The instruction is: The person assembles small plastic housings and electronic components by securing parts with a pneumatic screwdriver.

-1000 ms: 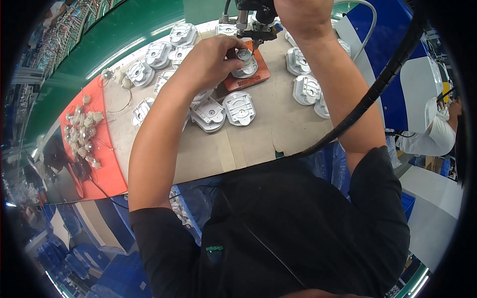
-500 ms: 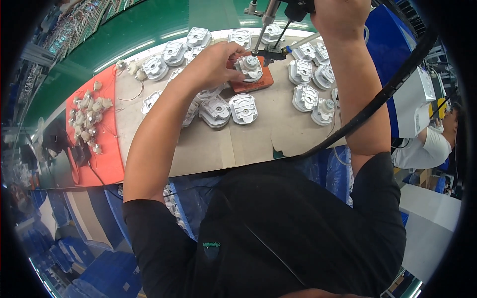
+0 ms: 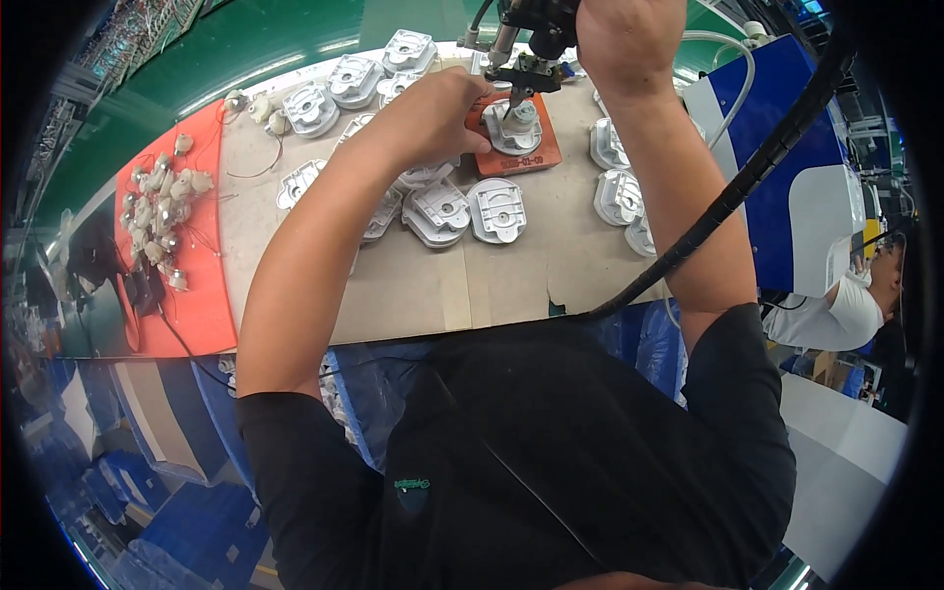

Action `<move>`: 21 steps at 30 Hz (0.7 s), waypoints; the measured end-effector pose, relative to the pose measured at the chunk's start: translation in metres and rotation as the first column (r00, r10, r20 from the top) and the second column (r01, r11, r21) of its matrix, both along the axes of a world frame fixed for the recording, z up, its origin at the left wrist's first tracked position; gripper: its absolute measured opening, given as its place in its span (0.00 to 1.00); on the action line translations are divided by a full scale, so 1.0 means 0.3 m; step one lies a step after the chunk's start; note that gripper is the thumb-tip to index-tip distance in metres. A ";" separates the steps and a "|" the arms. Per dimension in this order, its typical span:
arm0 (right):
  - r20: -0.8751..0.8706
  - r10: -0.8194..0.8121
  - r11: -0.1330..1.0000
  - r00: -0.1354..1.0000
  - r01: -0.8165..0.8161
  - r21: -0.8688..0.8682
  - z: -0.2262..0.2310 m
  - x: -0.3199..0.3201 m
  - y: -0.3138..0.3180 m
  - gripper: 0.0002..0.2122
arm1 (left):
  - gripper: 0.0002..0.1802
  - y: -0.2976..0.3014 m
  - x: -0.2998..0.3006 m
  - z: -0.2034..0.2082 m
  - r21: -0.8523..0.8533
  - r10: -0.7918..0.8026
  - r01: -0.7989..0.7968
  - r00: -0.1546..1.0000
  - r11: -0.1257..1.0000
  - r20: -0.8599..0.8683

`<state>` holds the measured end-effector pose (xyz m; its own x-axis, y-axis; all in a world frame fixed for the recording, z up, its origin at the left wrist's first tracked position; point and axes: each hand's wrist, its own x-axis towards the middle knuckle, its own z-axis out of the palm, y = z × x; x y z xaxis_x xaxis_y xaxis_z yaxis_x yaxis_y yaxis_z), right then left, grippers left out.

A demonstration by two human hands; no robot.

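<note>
Head view: rounded white housing (image 3: pixel 515 139) rests on orange block (image 3: pixel 548 147)

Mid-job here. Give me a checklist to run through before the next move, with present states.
1. White housing resting on the red block: ok.
2. Left hand beside the housing: ok.
3. Left grip firm on the housing: cannot tell.
4. Right hand at the black tool: ok, though the upper edge cuts the view.
5. Tool tip touching the housing: cannot tell.
6. Black cable clear of the block: ok, it crosses the right forearm.
</note>
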<state>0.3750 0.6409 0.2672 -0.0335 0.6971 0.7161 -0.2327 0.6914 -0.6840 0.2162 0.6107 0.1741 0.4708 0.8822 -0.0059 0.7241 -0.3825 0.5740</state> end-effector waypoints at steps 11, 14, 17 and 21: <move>0.067 -0.086 0.985 0.994 0.075 0.152 0.023 0.000 0.015 0.15 | 0.29 -0.004 0.019 0.076 0.015 0.049 -0.049 0.999 0.999 0.023; 0.042 0.009 0.999 0.999 -0.010 0.032 0.085 0.007 -0.010 0.16 | 0.31 -0.036 0.014 0.093 -0.026 0.035 -0.034 0.998 0.999 0.053; -0.011 -0.024 0.987 1.000 0.025 0.158 0.230 0.057 0.002 0.18 | 0.32 -0.046 0.014 0.068 0.002 0.023 -0.023 0.993 1.000 0.112; 0.082 -0.159 0.958 0.984 0.134 0.254 0.453 0.184 -0.010 0.20 | 0.32 -0.039 0.131 0.078 0.096 0.009 -0.024 0.988 0.995 0.153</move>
